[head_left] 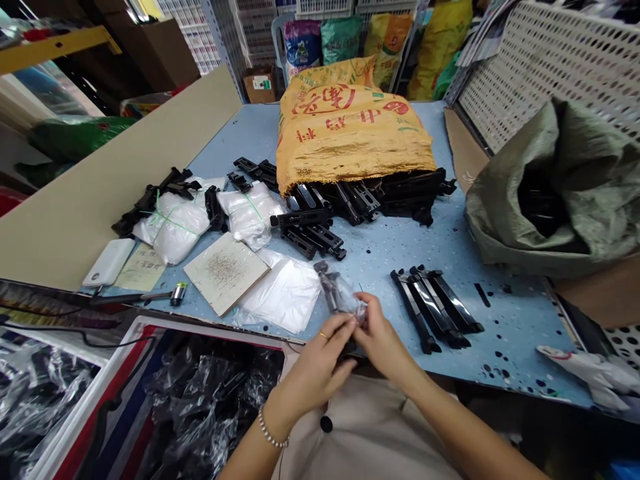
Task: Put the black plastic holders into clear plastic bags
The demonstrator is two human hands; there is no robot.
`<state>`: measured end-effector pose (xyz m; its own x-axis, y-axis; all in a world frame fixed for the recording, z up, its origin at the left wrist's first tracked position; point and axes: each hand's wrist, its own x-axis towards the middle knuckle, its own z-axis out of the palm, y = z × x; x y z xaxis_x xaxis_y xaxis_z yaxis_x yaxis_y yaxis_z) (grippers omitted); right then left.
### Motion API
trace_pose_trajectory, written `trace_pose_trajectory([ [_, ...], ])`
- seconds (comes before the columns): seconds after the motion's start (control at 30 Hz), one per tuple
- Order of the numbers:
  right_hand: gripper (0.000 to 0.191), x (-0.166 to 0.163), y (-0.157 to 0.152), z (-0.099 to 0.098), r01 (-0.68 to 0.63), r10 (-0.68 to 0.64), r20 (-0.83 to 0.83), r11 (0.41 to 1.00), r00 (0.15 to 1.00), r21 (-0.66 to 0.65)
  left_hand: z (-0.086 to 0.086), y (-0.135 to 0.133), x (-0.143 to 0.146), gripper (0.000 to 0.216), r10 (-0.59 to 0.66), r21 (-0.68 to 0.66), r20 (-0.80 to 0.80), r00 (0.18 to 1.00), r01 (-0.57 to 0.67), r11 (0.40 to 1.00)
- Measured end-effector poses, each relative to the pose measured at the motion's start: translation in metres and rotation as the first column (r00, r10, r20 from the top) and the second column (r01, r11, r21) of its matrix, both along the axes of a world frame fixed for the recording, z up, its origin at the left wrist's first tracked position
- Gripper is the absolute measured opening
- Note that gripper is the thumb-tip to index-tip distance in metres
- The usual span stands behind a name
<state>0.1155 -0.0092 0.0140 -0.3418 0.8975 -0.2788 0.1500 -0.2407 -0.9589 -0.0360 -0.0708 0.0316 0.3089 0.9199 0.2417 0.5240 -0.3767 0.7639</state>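
At the table's front edge I hold a long black part inside a clear plastic bag (345, 288). My left hand (320, 360) is closed around the lower end of the bagged part. The fingers of my right hand (379, 330) pinch the bag's plastic, close against my left fingers. To the right lie several long, glossy black parts (434, 308) side by side. Left of my hands rests a stack of clear plastic bags (285, 293), partly under a square board (225, 272) with dark specks. My fingers partly hide the bagged part.
A yellow woven sack (350, 127) spills black parts (320, 227) at the back. Tied bag bundles (175, 223), a white box-like device (109, 262) and a hammer-like tool (150, 297) lie left. A green-grey sack (550, 193) stands right. Below left, a striped bag (125, 400) holds wrapped parts.
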Motion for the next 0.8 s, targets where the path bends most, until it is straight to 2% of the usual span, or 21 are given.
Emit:
trace_pose_trajectory([
  [0.07,0.048,-0.003,-0.009,0.009,-0.212,0.210,0.036,0.975,0.977,0.066,0.014,-0.014,-0.015,0.048,0.077,-0.060,-0.006,0.997,-0.077,0.995],
  [0.13,0.044,0.005,-0.010,0.020,-0.434,0.434,0.020,0.897,0.901,0.080,0.038,-0.036,-0.041,0.037,0.168,-0.155,-0.037,0.985,-0.171,0.973],
  [0.17,0.041,0.014,-0.006,0.025,-0.489,0.485,0.061,0.868,0.872,0.084,0.050,-0.049,-0.057,0.034,0.206,-0.220,-0.063,0.977,-0.215,0.952],
  [0.2,0.037,0.027,0.001,0.029,-0.495,0.477,0.162,0.864,0.864,0.094,0.060,-0.061,-0.073,0.031,0.215,-0.294,-0.095,0.972,-0.234,0.927],
  [0.23,0.035,0.043,0.010,0.032,-0.455,0.399,0.322,0.882,0.859,0.121,0.067,-0.072,-0.090,0.029,0.223,-0.364,-0.132,0.966,-0.257,0.895],
  [0.27,0.035,0.060,0.020,0.033,-0.373,0.231,0.519,0.909,0.823,0.187,0.069,-0.081,-0.105,0.028,0.238,-0.428,-0.174,0.956,-0.291,0.856],
  [0.3,0.038,0.078,0.031,0.031,-0.329,0.056,0.701,0.907,0.711,0.261,0.066,-0.086,-0.118,0.027,0.224,-0.498,-0.212,0.951,-0.303,0.813],
  [0.33,0.040,0.094,0.040,0.027,-0.319,-0.105,0.827,0.890,0.552,0.327,0.057,-0.089,-0.128,0.026,0.202,-0.561,-0.251,0.947,-0.312,0.766],
  [0.37,0.042,0.110,0.047,0.022,-0.361,-0.177,0.891,0.868,0.419,0.342,0.043,-0.089,-0.136,0.026,0.175,-0.614,-0.294,0.940,-0.325,0.719],
  [0.4,0.042,0.122,0.052,0.016,-0.398,-0.215,0.918,0.850,0.333,0.344,0.027,-0.088,-0.141,0.028,0.151,-0.650,-0.345,0.926,-0.352,0.673],
  [0.43,0.042,0.131,0.053,0.011,-0.434,-0.230,0.932,0.835,0.280,0.337,0.010,-0.086,-0.144,0.031,0.151,-0.657,-0.417,0.897,-0.412,0.631],
  [0.5,0.042,0.142,0.049,0.001,-0.491,-0.212,0.942,0.811,0.259,0.318,-0.019,-0.080,-0.142,0.039,0.195,-0.607,-0.553,0.810,-0.552,0.571],
  [0.53,0.042,0.143,0.044,-0.002,-0.506,-0.201,0.943,0.803,0.265,0.314,-0.027,-0.076,-0.138,0.039,0.217,-0.588,-0.571,0.792,-0.579,0.565],
  [0.57,0.043,0.143,0.039,-0.003,-0.515,-0.193,0.944,0.800,0.268,0.310,-0.031,-0.072,-0.132,0.036,0.233,-0.590,-0.541,0.808,-0.562,0.579],
  [0.67,0.046,0.135,0.029,-0.005,-0.497,-0.188,0.949,0.817,0.253,0.294,-0.028,-0.048,-0.103,0.015,0.294,-0.587,-0.240,0.925,-0.380,0.715],
  [0.7,0.046,0.131,0.028,-0.005,-0.489,-0.186,0.949,0.822,0.253,0.292,-0.025,-0.035,-0.090,0.015,0.351,-0.525,-0.153,0.924,-0.377,0.763],
  [0.73,0.045,0.128,0.029,-0.005,-0.482,-0.184,0.947,0.825,0.265,0.295,-0.024,-0.021,-0.078,0.015,0.434,-0.424,-0.101,0.895,-0.433,0.795],
  [0.8,0.042,0.122,0.032,-0.005,-0.458,-0.167,0.925,0.830,0.341,0.319,-0.027,0.011,-0.058,0.021,0.591,-0.151,-0.139,0.795,-0.607,0.781],
])
